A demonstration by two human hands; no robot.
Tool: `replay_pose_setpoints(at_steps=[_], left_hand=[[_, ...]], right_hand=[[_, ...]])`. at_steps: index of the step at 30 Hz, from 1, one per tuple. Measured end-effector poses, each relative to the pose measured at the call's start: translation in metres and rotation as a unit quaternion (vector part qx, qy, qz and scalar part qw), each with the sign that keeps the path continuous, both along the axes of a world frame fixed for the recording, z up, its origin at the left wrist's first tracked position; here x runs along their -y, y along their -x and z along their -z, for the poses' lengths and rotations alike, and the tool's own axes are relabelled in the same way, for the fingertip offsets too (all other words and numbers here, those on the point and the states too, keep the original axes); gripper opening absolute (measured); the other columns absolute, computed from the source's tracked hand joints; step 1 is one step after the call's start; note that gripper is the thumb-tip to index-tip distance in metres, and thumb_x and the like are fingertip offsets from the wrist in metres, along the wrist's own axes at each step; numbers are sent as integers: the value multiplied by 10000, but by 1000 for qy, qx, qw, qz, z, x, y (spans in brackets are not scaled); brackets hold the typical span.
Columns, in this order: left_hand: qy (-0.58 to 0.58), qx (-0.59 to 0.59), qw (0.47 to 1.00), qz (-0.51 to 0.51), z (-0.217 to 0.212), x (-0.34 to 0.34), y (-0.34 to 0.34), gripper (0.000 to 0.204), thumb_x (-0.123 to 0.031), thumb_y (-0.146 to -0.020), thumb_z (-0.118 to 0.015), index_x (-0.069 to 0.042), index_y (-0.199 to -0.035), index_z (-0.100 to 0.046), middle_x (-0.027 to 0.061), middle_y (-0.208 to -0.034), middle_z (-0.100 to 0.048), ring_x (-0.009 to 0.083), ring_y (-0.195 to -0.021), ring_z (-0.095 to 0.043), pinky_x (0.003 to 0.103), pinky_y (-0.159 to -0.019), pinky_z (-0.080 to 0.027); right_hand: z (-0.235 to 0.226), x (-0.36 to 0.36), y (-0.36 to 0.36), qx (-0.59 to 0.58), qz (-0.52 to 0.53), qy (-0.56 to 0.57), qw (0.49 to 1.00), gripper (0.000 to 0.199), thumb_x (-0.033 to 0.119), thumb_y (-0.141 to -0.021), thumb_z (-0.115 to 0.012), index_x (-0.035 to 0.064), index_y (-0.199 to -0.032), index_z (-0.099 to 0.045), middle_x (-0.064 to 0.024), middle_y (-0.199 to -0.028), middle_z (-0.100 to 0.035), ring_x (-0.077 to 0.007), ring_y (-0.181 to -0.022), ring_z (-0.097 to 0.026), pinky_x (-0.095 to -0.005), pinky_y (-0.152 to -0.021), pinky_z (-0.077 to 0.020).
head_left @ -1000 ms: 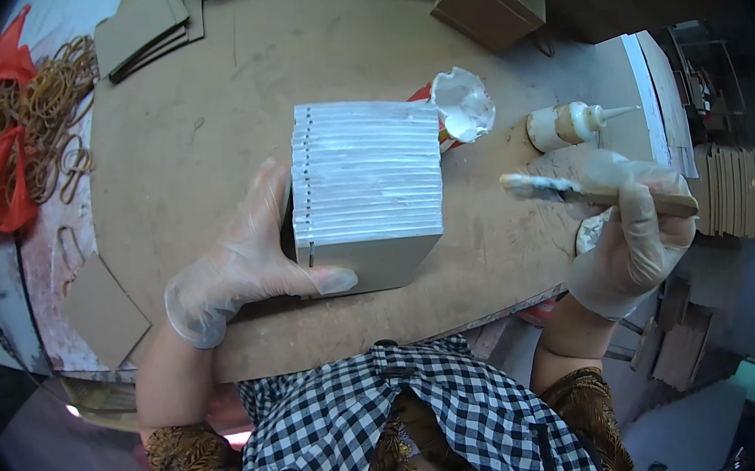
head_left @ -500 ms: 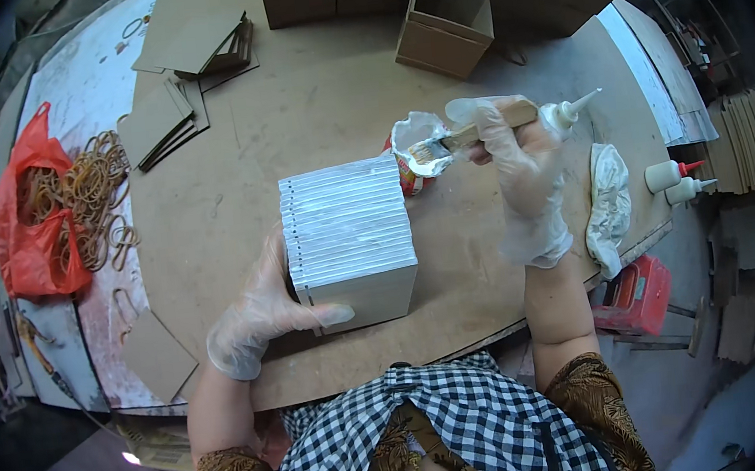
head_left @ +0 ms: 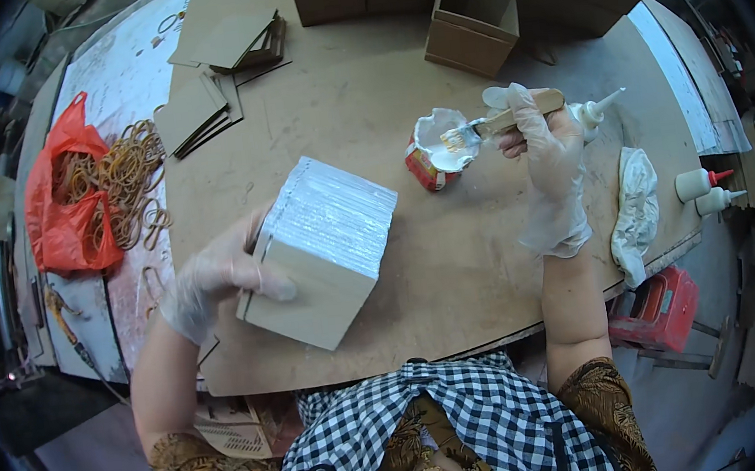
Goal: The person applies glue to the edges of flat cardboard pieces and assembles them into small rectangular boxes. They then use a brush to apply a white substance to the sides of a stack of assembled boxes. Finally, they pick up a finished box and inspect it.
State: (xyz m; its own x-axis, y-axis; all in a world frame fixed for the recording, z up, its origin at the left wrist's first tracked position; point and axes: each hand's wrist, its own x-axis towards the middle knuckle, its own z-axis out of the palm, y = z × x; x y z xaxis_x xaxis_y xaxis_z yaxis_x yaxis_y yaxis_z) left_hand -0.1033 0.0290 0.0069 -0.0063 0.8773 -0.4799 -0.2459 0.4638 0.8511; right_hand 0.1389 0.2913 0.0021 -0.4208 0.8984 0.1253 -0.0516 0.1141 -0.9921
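My left hand [head_left: 225,274], in a clear glove, grips a block-shaped stack of grey-brown boards [head_left: 309,289] at its left side, thumb across the near face. White glue coats the top of the stack, which sits turned at an angle. Gloved as well, my right hand [head_left: 547,139] is closed around the wooden handle of a glue brush [head_left: 525,110]. The brush's glue-smeared bristles are at the mouth of a red pot [head_left: 429,173] with a ragged, white-crusted rim. Just behind the right hand is a white nozzle bottle [head_left: 588,118], partly hidden by it.
At left, a red plastic bag [head_left: 74,235] lies beside a heap of rubber bands [head_left: 129,169]. Loose boards [head_left: 192,117] lie at the far left, and an open cardboard box [head_left: 470,40] stands at the back. A white cloth [head_left: 635,213] and glue bottles [head_left: 692,185] are on the right.
The stack has turned clockwise and shifted left, away from the pot, with my left hand still on it. The brush stays at the pot. The whole view has shifted a little.
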Motion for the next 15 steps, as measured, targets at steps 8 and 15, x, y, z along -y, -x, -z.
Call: replay_pose_setpoints(at_steps=[8,15], left_hand=[[105,5,981,163,-8,-39,51,951,-83,-571,-838,21,-1413,-408,123,-1273,-601,194,-1122,-587,337,-972,-481],[181,28,959,216,-6,-78,93,1043,-53,-511,-915,35,-1410,-394,134,-1276,-606,200,-1133,-597,369,-974,-500]], right_hand=[[1,-6,3,62,26,-30,997,340,270,-948,-648,3,-1148,-586,-35,-908,-613,-38,-651,-555,-168,-551,-440],[9,-5,-31,-34,69,-60,995,394,225,-968,-616,3,-1281,-528,-51,-994,-608,-56,-701,-565,-175,-561,-434]])
